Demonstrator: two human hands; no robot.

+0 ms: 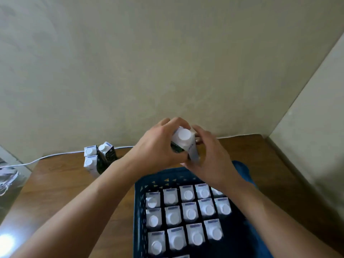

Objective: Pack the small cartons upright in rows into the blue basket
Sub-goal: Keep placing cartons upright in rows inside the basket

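While your arms reach forward over it, the wooden table carries everything here, and it runs up against a plain wall at its far edge. A white cable trails along that far edge toward the left side. Your blue basket sits at the near right part of the table, its near end cut off by the bottom of the view. Inside it, the packed cartons stand upright in rows, white caps up, close against each other; the far row is partly covered by your right forearm, so you cannot count it fully. Near the far left of the table, well apart from the basket, three loose cartons stand upright in a tight cluster, touching one another.

Both of your hands meet above the far rim of the basket. Your left hand is curled around one carton from the left side, with its fingertips over the far face and thumb on the near one. Your right hand is cupped against the carton's right side, fingers bent and touching it. The carton is tilted, cap toward you, clear of the basket.

At the left edge of the view, some pale, tangled things lie blurred beside the table, too unclear to name.
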